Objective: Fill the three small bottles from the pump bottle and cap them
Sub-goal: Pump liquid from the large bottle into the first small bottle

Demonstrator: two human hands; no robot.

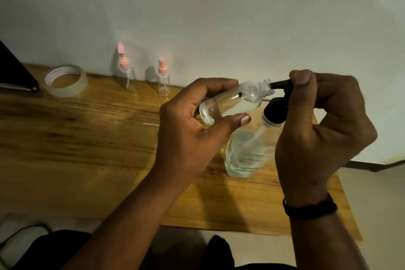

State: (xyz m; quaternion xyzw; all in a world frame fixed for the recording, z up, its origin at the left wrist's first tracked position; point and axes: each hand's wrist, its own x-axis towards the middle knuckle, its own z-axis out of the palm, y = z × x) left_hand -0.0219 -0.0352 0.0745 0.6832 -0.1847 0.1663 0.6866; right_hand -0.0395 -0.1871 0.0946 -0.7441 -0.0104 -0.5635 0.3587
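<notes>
Left hand (192, 125) grips an uncapped small bottle (232, 102), tilted, mouth at the pump bottle's (247, 151) black spout. Right hand (324, 129) clenches the pump head, hiding it. Two pink-capped bottles (164, 79) stand behind, near the wall.

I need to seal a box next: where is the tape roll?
The tape roll lies at the table's far left by the wall, between a dark object and the pink-capped bottle.

An uncapped small bottle (232, 103) is held tilted in the left hand (192, 129), its threaded mouth set against the black nozzle (281, 84) of the pump bottle (249, 151), whose pump head is gripped by the right hand (322, 129), while two pink-capped bottles (163, 79) are seen beyond the left hand.
</notes>
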